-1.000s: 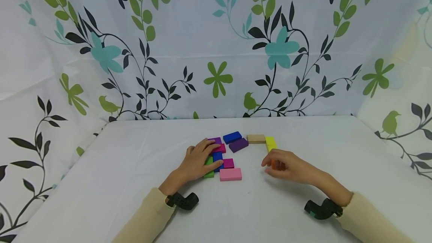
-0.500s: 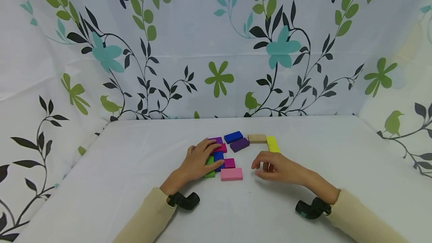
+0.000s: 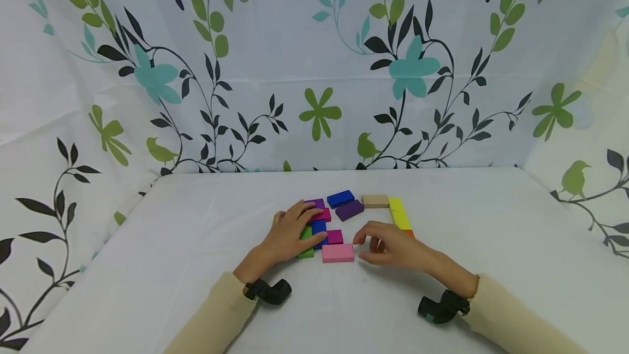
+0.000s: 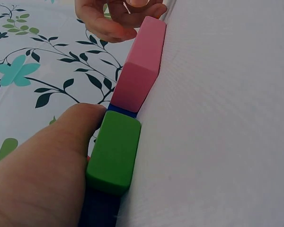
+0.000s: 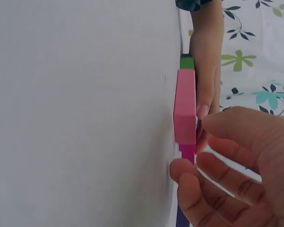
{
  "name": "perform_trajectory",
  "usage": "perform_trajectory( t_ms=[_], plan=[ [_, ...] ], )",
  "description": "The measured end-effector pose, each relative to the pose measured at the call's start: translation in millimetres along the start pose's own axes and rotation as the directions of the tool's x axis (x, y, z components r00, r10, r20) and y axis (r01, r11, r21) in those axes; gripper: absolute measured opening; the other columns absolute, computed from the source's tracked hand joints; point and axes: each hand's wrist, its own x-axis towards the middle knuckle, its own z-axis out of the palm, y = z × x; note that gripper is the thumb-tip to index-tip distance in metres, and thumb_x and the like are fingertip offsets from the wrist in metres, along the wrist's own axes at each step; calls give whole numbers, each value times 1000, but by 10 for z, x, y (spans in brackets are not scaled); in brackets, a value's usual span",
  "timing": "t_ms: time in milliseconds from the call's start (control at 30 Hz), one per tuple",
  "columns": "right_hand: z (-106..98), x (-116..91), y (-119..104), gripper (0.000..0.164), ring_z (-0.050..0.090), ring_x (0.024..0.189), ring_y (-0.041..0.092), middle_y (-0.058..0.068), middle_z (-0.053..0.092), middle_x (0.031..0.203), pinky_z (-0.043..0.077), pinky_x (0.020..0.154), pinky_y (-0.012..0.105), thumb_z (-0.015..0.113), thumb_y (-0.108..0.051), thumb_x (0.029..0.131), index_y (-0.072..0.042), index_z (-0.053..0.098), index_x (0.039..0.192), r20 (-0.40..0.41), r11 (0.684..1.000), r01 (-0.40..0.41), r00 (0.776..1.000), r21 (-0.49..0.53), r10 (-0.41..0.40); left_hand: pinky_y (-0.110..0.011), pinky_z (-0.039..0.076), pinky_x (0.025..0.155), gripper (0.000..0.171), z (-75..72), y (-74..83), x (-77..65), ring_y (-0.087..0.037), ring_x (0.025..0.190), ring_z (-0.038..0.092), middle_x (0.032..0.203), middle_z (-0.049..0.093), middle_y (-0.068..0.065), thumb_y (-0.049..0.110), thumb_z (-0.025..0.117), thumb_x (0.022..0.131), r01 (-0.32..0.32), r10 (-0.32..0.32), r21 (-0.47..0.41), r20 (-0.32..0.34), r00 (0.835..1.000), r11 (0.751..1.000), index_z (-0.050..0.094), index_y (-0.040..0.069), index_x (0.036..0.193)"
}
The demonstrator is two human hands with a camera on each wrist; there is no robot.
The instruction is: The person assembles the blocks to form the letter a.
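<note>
My left hand [image 3: 282,239] lies over a cluster of flat coloured blocks, its fingers on a purple block [image 3: 318,202] and a crimson block [image 3: 324,214]. Its thumb reaches over a blue block [image 3: 319,227] beside a green block [image 3: 307,250], partly covered by the hand. A small magenta block [image 3: 335,237] sits right of the blue one. In front of it is a pink block [image 3: 338,253]. Just right of the pink block hovers my right hand [image 3: 395,246], fingers loosely bent with nothing between them. The right wrist view shows its fingertips [image 5: 181,169] apart from the pink block.
Behind are another blue block [image 3: 340,199], a dark purple block [image 3: 349,210] and a tan block [image 3: 375,201]. A yellow block [image 3: 399,213] meets an orange block [image 3: 410,232], mostly hidden behind the right hand. A leaf-patterned curtain [image 3: 275,26] hangs behind the white table [image 3: 196,206].
My right hand has moved left from the orange block to beside the pink block. My left hand has stayed on the cluster, and the blocks stay in the same arrangement.
</note>
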Motion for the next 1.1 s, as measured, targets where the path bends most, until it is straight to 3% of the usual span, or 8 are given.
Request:
perform_trajectory(
  t_ms=[300,700,1100],
  plan=[
    [73,44,-1,30,57,76,8,11,63,104,54,69,23,73,-15,87,-3,63,112,-42,998,-44,998,37,46,-61,22,109,62,7,3,11,-32,147,21,153,36,-8,50,58,92,-8,8,9,0,1000,1000,47,18,145],
    [127,126,-13,28,55,74,13,5,63,96,50,65,20,76,-16,84,-4,65,108,-11,998,-66,998,7,66,-61,23,109,62,11,-14,0,-32,146,21,153,36,-8,50,59,92,1,0,12,-8,1000,1000,47,19,144],
    [113,85,-34,26,56,77,16,2,59,91,50,67,22,76,-17,84,-6,63,104,23,998,-64,998,19,64,-62,22,109,62,9,-18,-11,-32,147,21,153,36,-8,51,58,92,-5,6,15,-9,1000,1000,47,19,145]
  ],
)
